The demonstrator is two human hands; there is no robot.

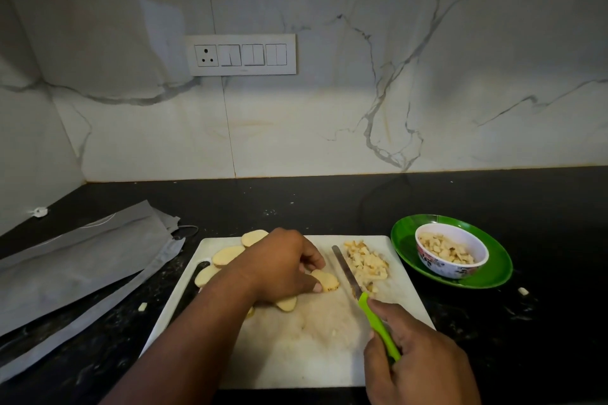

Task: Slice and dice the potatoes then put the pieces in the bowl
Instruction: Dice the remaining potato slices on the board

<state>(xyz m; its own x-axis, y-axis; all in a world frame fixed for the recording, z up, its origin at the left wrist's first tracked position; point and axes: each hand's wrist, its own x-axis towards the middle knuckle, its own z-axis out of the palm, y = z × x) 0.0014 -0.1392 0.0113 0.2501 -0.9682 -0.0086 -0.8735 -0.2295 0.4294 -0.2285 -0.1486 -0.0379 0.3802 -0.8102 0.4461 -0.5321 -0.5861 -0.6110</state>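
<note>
On a dark counter (296, 204) under a marble wall, a white cutting board (329, 355) carries potato slices (227, 255) and a diced pile (367, 265); the bowl (451, 251) sits half filled on a green plate (493, 273). The left hand (279, 265) pinches one slice (325, 280); the right hand (424, 362) grips the knife (362, 293). Best to curl fingertips back and cut even strips. No readable writing.

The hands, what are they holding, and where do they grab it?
The right hand grips the knife by its green handle. The left hand pinches a potato slice at its edges with thumb and fingers.
</note>
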